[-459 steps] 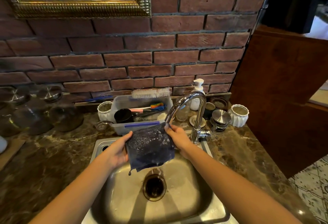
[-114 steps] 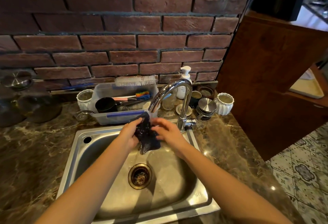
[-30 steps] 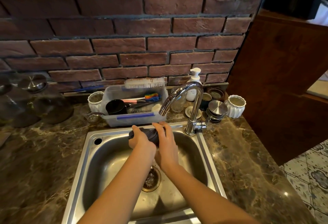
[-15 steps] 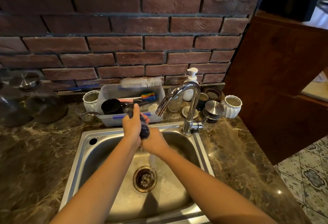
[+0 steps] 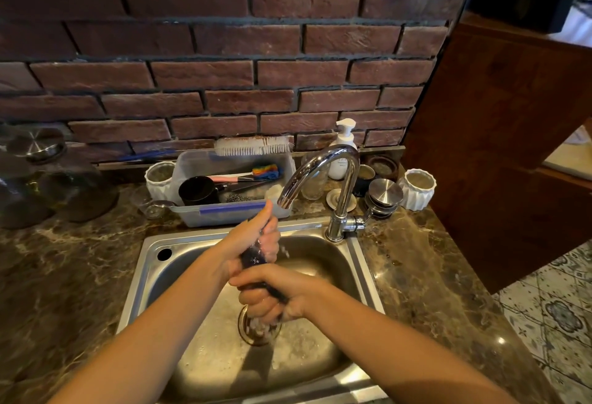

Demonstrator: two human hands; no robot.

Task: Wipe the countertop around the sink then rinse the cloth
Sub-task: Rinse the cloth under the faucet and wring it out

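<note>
A dark blue cloth (image 5: 253,255) is twisted into a tight roll over the steel sink (image 5: 150,262). My left hand (image 5: 253,237) grips its upper end just under the spout of the chrome tap (image 5: 333,179). My right hand (image 5: 272,294) grips the lower end, above the drain (image 5: 256,330). Water drips from the cloth into the basin. Most of the cloth is hidden inside my fists. The brown marble countertop (image 5: 64,275) surrounds the sink.
Behind the sink stands a clear plastic tub (image 5: 230,192) with a black cup, brushes and a scrubber. White ribbed jars (image 5: 418,189), a soap pump bottle (image 5: 342,147) and metal lids crowd the back right. Glass jars (image 5: 48,179) stand at far left. A wooden panel rises on the right.
Both hands have gone from holding the cloth flat, to bunching it, to twisting it upright. In the last half second my right hand dropped lower and water runs out.
</note>
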